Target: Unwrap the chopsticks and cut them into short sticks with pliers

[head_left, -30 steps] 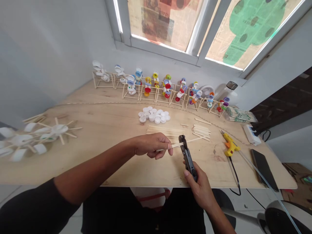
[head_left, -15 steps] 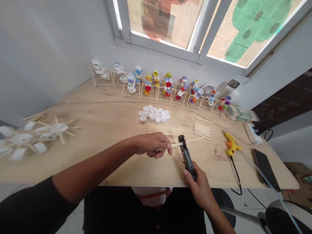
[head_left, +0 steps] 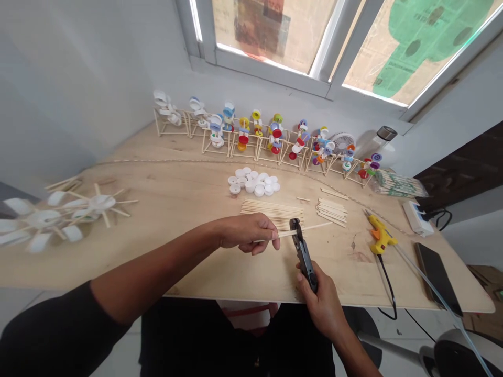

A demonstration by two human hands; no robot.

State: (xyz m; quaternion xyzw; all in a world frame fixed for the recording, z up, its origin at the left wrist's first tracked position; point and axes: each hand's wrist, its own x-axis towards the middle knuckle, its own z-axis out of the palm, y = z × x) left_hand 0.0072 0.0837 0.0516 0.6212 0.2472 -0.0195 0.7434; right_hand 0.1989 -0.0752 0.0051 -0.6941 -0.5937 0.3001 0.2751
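Note:
Between the fingers of my left hand (head_left: 255,234) are thin wooden sticks (head_left: 285,233), pinched and pointing right. My right hand (head_left: 323,298) is wrapped around the handles of dark cutting pliers (head_left: 303,256). The jaws of the pliers are around the sticks, just right of my left fingertips, and one stick runs on past them to the right. Whether the jaws bite into the wood, I cannot tell. Behind my left hand lies a row of long sticks (head_left: 271,208). Shorter cut sticks (head_left: 332,210) are piled to the right.
White bottle caps (head_left: 255,182) lie mid-table. Stick frames with coloured cap wheels (head_left: 276,137) line the wall. Spoked cap wheels (head_left: 102,203) lie at left. On the right are a yellow glue gun (head_left: 381,235), a phone (head_left: 438,277) and a power strip (head_left: 418,218).
The camera view has shifted slightly, so the whole scene sits a little to the right. Both hands keep nearly the same pose, with sticks and pliers still held together.

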